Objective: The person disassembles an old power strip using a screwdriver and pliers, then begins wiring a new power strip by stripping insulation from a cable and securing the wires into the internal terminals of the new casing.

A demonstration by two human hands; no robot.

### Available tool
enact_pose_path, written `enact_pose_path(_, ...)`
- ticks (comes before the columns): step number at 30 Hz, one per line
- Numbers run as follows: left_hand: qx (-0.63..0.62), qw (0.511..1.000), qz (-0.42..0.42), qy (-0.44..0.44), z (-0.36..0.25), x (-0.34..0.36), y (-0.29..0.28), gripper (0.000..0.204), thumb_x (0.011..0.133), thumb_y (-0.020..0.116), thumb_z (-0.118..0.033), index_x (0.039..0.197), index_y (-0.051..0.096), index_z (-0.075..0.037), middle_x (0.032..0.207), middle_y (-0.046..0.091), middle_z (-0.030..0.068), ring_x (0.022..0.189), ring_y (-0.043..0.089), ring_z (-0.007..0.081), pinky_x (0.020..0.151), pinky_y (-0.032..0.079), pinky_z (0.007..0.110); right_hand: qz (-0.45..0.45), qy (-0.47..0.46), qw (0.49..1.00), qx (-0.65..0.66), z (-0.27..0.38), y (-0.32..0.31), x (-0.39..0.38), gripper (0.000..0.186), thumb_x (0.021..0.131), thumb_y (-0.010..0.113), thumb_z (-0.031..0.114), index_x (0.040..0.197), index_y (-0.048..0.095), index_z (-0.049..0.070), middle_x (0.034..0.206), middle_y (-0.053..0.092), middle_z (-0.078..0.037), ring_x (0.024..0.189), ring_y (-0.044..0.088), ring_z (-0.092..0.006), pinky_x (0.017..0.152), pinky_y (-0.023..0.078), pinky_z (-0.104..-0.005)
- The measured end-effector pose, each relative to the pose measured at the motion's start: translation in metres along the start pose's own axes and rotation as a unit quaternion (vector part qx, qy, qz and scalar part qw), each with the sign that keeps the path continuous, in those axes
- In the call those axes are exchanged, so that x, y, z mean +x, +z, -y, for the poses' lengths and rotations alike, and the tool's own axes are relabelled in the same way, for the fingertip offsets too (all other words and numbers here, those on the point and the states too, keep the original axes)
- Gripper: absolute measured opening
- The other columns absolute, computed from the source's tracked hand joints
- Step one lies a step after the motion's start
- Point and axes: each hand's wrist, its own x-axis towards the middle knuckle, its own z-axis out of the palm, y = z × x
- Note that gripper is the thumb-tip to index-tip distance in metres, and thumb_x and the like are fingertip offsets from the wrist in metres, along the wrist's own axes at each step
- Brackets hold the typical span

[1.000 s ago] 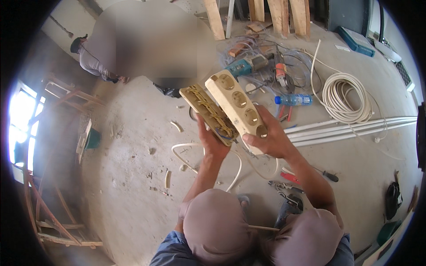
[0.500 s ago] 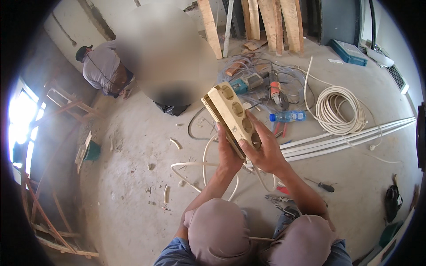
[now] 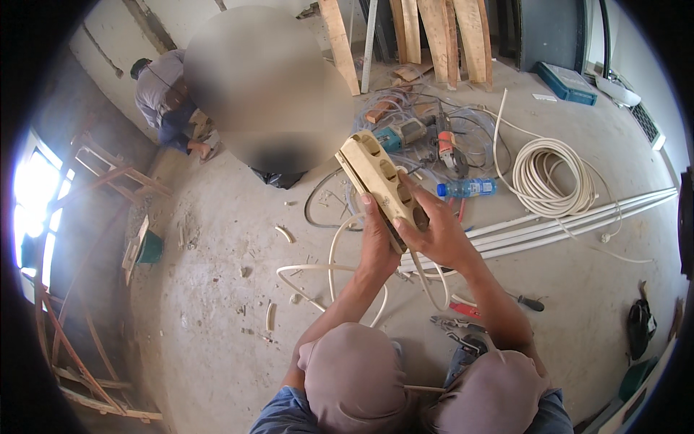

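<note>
Both hands grip a cream power strip [image 3: 379, 179] tilted above the floor, its far end pointing up and left. Several round socket openings run along its face, and a seam or gap shows down the left side between two casing parts. My left hand [image 3: 378, 242] is closed round the near left side with the thumb along the edge. My right hand [image 3: 442, 235] holds the right side, its fingers over the socket face near the lower end. A white cable [image 3: 434, 293] hangs below the strip; where it joins is hidden by the hands.
On the floor lie white pipes [image 3: 499, 242], a cable coil [image 3: 526, 177], a water bottle [image 3: 470, 188], a blue-green power tool [image 3: 405, 134], an angle grinder [image 3: 446, 141], pliers [image 3: 455, 329] and a screwdriver [image 3: 533, 304]. A co-worker [image 3: 163, 90] crouches at the far left. Planks [image 3: 434, 40] lean behind.
The strip has turned slightly and its casing parts look closer together. My left thumb has moved up along its side. The co-worker at the far left has shifted posture.
</note>
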Motion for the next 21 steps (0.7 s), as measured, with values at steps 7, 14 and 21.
enact_pose_path(7, 0.068, 0.997, -0.018, 0.012, 0.009, 0.012, 0.009, 0.077, 0.098, 0.029, -0.067, 0.148, 0.033, -0.009, 0.133, 0.051, 0.0112, 0.122, 0.054, 0.0242, 0.104, 0.049, 0.04, -0.03, -0.004, 0.998, -0.052, -0.025, 0.004, -0.007, 0.073, 0.093, 0.061, 0.026, 0.15, 0.03, -0.006, 0.136, 0.051, -0.032, 0.123, 0.056, -0.0418, 0.102, 0.046, -0.042)
enact_pose_path(14, 0.086, 0.995, -0.051, -0.02, 0.003, 0.018, 0.017, 0.077, 0.099, 0.027, -0.067, 0.147, 0.035, -0.006, 0.129, 0.055, 0.0127, 0.117, 0.058, 0.0242, 0.1, 0.051, 0.039, 0.021, 0.065, 0.997, 0.031, -0.013, -0.019, 0.002, 0.074, 0.092, 0.066, 0.024, 0.149, 0.031, -0.006, 0.138, 0.053, -0.03, 0.126, 0.056, -0.0327, 0.1, 0.047, -0.0381)
enact_pose_path(21, 0.011, 0.998, -0.021, -0.056, 0.009, 0.025, 0.005, 0.081, 0.095, 0.028, -0.073, 0.147, 0.037, -0.011, 0.134, 0.053, 0.0103, 0.118, 0.056, 0.0244, 0.1, 0.05, 0.041, -0.082, 0.039, 0.994, -0.068, -0.009, 0.0, -0.006, 0.08, 0.083, 0.073, 0.026, 0.147, 0.036, -0.006, 0.128, 0.058, -0.03, 0.117, 0.061, -0.039, 0.096, 0.051, -0.0418)
